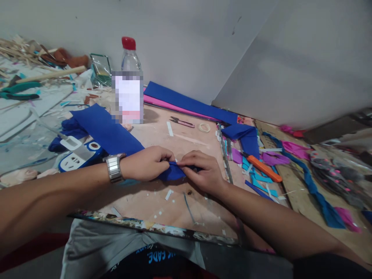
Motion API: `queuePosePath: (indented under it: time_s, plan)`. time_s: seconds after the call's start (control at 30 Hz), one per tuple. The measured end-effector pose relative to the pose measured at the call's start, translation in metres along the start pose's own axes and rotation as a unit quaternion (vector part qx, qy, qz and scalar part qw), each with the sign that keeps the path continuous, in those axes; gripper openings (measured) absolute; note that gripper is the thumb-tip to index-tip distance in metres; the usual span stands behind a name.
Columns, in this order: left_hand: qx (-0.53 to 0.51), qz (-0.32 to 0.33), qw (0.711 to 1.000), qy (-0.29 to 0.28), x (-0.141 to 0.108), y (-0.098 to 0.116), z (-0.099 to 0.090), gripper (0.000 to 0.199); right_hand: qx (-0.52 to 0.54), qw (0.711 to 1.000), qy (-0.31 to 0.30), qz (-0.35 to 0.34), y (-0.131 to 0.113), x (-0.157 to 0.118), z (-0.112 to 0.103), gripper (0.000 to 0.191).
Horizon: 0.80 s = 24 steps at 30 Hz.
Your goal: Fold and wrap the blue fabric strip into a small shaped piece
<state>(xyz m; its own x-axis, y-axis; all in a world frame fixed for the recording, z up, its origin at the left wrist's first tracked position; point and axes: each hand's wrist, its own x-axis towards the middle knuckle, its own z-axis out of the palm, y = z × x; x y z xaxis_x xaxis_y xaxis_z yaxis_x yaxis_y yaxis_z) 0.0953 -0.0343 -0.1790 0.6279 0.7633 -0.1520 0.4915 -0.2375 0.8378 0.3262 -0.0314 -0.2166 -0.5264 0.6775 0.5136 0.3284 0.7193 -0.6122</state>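
My left hand (148, 163) and right hand (205, 170) both pinch the blue cloth (173, 175), near-middle of the desk (139, 205). My judgement: small, even pinches, grips close together, edge lightly taut, no twist between fingertips.

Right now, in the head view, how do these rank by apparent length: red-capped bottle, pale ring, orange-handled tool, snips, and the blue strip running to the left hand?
Longest to shortest:
1. Blue strip, partly covered by the left hand
2. Red-capped bottle
3. Orange-handled tool
4. Snips
5. Pale ring
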Motion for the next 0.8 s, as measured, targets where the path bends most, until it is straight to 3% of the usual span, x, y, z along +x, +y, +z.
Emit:
queuePosePath:
  time_s: [0.1, 0.27, 0.63, 0.8]
  plan:
    - [0.0, 0.009, 1.0, -0.002, 0.0002, -0.0019, 0.0003, 0.021, -0.005, 1.0, 0.003, -0.01, 0.0002, -0.0001, 0.0001, 0.02]
    - [0.01, 0.012, 1.0, 0.016, 0.0018, -0.0069, 0.003, 0.033, -0.004, 1.0, 0.008, -0.025, -0.0001, 0.0004, 0.0, 0.015]
    - [0.01, 0.009, 0.999, 0.047, 0.001, -0.007, 0.0045, 0.02, -0.013, 1.0, 0.003, -0.005, -0.0029, 0.0014, -0.0006, 0.006]
    - [0.013, 0.027, 0.998, 0.06, 0.0009, -0.0073, 0.0061, 0.024, -0.013, 1.0, 0.006, -0.003, -0.0032, 0.0013, -0.0008, 0.006]
